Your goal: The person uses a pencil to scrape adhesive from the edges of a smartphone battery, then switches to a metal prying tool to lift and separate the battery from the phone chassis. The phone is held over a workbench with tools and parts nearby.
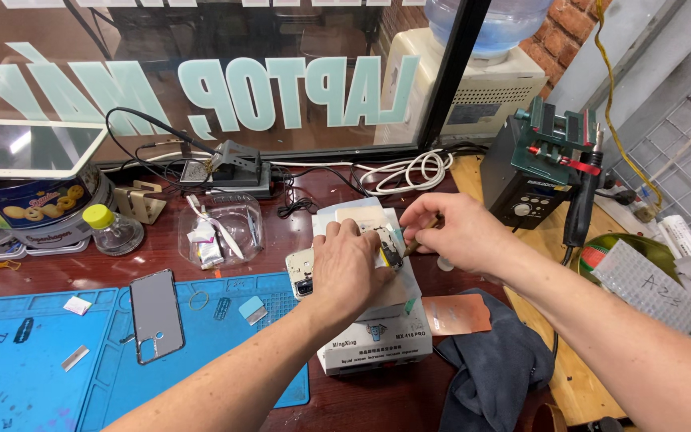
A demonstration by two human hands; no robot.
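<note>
Head view: opened phone lies flat on top of the white heater box, mid-bench. Left hand is palm down on the phone, fingers spread and pressing it flat, not curled round it. Only the phone's left end with the camera cutout shows past the hand; the rest is hidden under the palm. Right hand sits just right of the left, fingers pinched shut on a thin tool whose tip meets the phone's upper right corner beside the left fingertips. Can't tell the tool type; most of it is hidden in the grip.

Around it: copper-coloured plate just right of the box, lying on a grey cloth under the right forearm. Blue mat to the left carries a grey back cover, well clear of the hands. Clear tray with small parts behind the left hand, near but not touching. Small bottle with yellow cap and a biscuit tin far left. White cable coiled behind the box. Hot-air station with a green clamp on top at right, handle hanging beside it, apart from the right hand. Nothing lies between the hands and the phone.
</note>
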